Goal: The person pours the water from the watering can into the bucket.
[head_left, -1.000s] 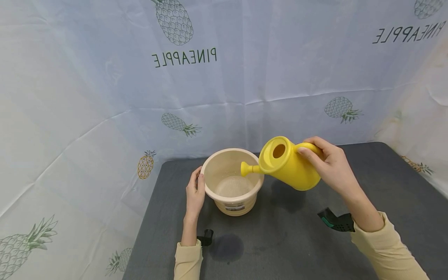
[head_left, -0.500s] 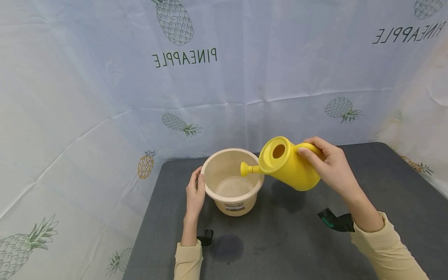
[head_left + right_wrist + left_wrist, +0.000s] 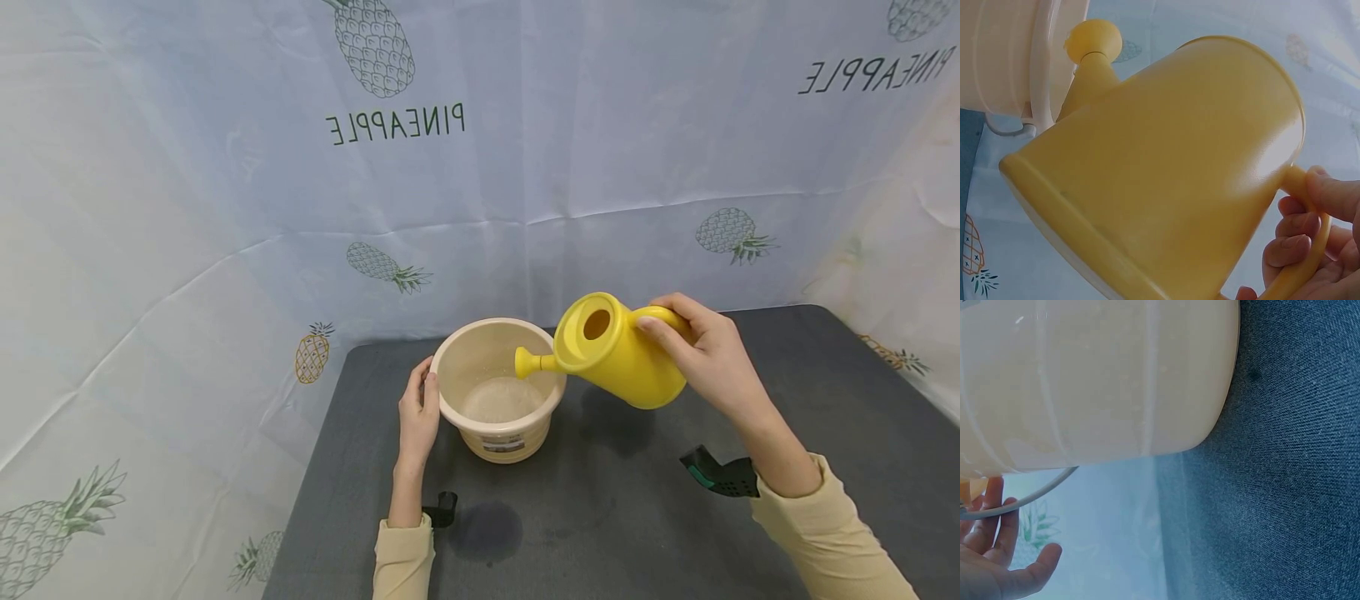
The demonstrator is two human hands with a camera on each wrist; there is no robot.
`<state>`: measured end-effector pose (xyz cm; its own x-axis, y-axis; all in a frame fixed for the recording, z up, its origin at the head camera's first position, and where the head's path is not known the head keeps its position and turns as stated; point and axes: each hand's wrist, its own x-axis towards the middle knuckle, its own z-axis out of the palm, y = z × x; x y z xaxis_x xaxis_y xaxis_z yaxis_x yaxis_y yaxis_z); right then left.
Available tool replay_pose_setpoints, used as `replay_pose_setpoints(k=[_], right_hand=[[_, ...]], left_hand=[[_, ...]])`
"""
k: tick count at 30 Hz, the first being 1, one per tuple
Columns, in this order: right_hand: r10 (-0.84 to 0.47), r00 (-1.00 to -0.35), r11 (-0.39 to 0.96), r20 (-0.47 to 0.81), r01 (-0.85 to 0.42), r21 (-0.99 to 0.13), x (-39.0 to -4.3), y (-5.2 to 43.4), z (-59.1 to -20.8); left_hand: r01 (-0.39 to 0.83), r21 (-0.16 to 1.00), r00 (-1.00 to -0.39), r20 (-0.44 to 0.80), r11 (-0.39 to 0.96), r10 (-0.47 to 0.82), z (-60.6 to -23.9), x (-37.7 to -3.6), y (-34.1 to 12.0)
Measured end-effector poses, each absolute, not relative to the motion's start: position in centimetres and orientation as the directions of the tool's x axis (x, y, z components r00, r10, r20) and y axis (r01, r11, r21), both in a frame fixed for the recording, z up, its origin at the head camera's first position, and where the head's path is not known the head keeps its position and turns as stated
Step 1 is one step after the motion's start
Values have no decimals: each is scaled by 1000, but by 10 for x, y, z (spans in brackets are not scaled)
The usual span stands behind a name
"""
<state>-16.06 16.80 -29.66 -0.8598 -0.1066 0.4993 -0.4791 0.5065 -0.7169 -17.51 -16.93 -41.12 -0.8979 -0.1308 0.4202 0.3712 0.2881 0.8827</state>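
A beige plastic bucket (image 3: pixel 472 367) with a thin wire handle (image 3: pixel 1044 490) stands upright on the dark table. My left hand (image 3: pixel 418 412) rests its fingers against the bucket's left side just below the rim; in the left wrist view the thumb stands away from the wall. My right hand (image 3: pixel 712 350) grips the handle of a yellow watering can (image 3: pixel 1166 162), fingers curled round it. The can is raised and tilted left, its spout head (image 3: pixel 527 362) over the bucket's opening. Shimmer and small bubbles show on the bucket floor; no clear stream is visible from the spout.
A dark grey table (image 3: pixel 600 533) lies beneath, with a darker round patch (image 3: pixel 487 531) at its front. White cloth (image 3: pixel 600 150) with pineapple prints hangs behind and at both sides. Black cameras (image 3: pixel 723 475) are strapped to both wrists.
Almost nothing moves. Both hands, the bucket and the tilted watering can keep their places; the shimmer on the bucket floor shifts slightly.
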Motion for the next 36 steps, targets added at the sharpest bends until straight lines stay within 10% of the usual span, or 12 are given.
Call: replay_pose_setpoints(k=[36], right_hand=[[-109,-860,510,498,-478,-715,-161,167,-298]], left_hand=[[396,875,-891,440,278,-115,-416,-178,-171]])
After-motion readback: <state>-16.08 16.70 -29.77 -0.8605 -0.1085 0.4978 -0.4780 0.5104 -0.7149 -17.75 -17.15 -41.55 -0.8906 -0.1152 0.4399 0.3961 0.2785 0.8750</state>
